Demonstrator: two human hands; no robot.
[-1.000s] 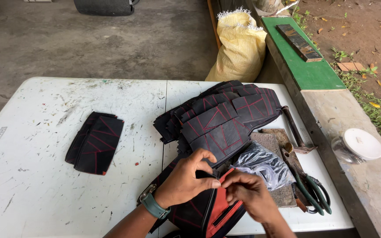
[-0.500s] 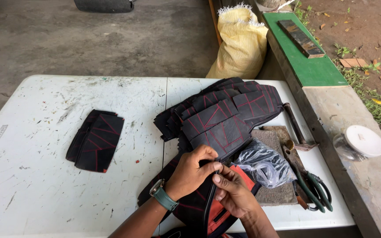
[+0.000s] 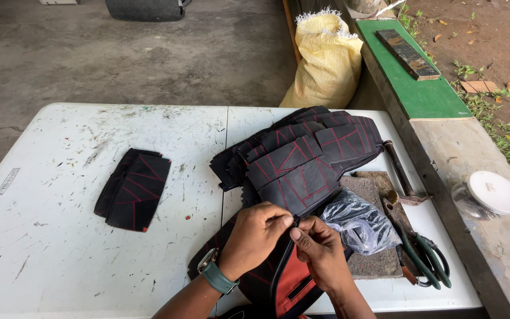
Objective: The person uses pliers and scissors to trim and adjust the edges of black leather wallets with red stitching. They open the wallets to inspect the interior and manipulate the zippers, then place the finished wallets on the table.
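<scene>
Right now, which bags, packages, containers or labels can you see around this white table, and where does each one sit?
Bulging yellow woven sack: on the ground beyond the table's far edge, frayed top.
Crumpled clear plastic bag: on the table, just right of the right hand.
Small clear round container with white lid: on the concrete ledge at right.
Small pale rectangular label: on the white table's left edge, dark print.
No screens or signs.

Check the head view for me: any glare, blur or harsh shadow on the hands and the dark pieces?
Head view: soft, even daylight, no harsh shadows; left hand and right hand are sharp, pinching the black-and-red piece. The clear plastic bag shows glare; stitching on the stacked black panels reads clearly. The white table looks bright, not blown out; its edges bend slightly.
</scene>
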